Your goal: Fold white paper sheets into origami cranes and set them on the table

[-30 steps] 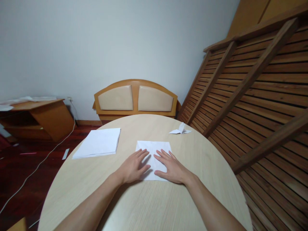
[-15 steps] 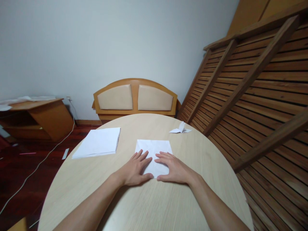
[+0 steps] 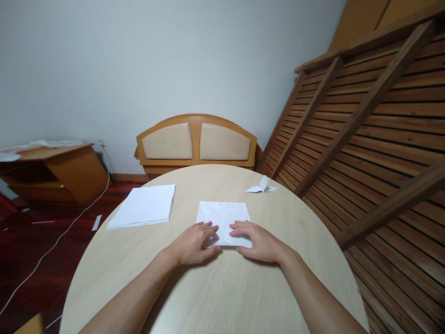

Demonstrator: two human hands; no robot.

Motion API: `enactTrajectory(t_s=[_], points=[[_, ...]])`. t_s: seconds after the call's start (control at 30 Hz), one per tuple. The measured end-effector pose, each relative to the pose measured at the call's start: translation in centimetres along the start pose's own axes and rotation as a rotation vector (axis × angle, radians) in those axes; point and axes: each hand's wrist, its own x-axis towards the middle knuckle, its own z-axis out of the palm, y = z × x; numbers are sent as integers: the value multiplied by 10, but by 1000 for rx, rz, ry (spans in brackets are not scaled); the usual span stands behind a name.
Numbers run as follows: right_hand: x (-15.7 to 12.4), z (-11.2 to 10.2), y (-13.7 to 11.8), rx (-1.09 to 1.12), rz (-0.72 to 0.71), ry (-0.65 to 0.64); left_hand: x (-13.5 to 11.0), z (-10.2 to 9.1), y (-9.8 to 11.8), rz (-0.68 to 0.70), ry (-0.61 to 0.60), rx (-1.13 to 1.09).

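Note:
A creased white sheet of paper (image 3: 224,211) lies in front of me on the round table. My left hand (image 3: 199,242) is at its near left part, fingers curled on top and thumb by the near edge. On the near right part, my right hand (image 3: 257,241) has its fingers bent over the paper and its thumb at the same edge. Between the thumbs that edge looks slightly raised, with a shadow beneath it. Both hands appear to pinch the paper; the thumb tips' exact contact is hard to see.
A stack of white paper (image 3: 142,205) sits on the left of the pale round table (image 3: 222,297). A folded paper figure (image 3: 262,186) stands at the back right. Beyond are a headboard (image 3: 196,139), a slatted wooden frame (image 3: 365,125) and a low cabinet (image 3: 73,171).
My fingers, spread flat on the paper before, are now more curled. The paper's near edge has come up and away from me, and my right thumb has shifted a little right.

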Motion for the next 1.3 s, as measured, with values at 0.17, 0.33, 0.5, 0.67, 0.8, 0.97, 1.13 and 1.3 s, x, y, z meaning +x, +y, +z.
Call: enactTrajectory(t_s=[0.17, 0.33, 0.5, 0.67, 0.8, 0.97, 1.13, 1.3], points=[[-7, -8, 11, 125, 40, 72, -5, -15, -3, 45, -38, -149], [-2, -3, 20, 239, 177, 258, -7, -18, -12, -122, 30, -424], [5, 6, 26, 456, 182, 362, 0, -9, -28, -249, 351, -662], [11, 16, 31, 554, 208, 364, 6, -1, -41, -393, 627, -657], [13, 21, 36, 489, 225, 395, 5, 2, -35, -281, 771, -266], [14, 20, 42, 224, 276, 446, 5, 15, -17, -88, 406, 98], [16, 21, 22, -222, 242, 570, 10, 33, -8, -161, 151, 137], [23, 45, -19, -196, 50, 164, 12, 40, -5, -109, 92, 80]])
